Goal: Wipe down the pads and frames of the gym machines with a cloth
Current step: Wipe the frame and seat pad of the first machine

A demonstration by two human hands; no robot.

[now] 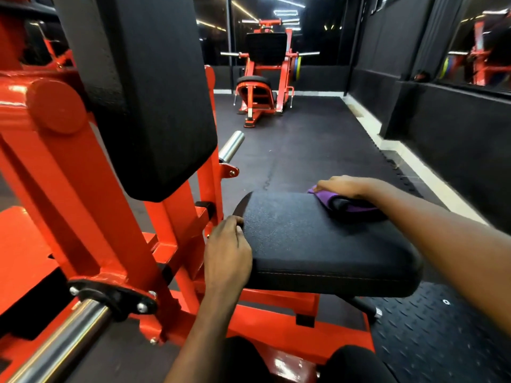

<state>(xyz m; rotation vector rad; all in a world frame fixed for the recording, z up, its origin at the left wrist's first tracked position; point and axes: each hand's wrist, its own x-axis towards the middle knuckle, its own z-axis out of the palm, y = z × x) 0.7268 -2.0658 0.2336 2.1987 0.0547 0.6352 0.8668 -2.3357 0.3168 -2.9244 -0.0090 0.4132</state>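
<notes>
Both forearms are bare down to the left hand (pixel 226 252) and right hand (pixel 343 186); plain black fabric trousers (pixel 356 366) cover both knees.

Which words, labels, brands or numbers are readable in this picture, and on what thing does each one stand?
No text can be read.
Seat pad, back pad, red frame, cloth: no print visible.
Weight plates on the far machine: too small and blurred to tell whether they bear any marking.
</notes>
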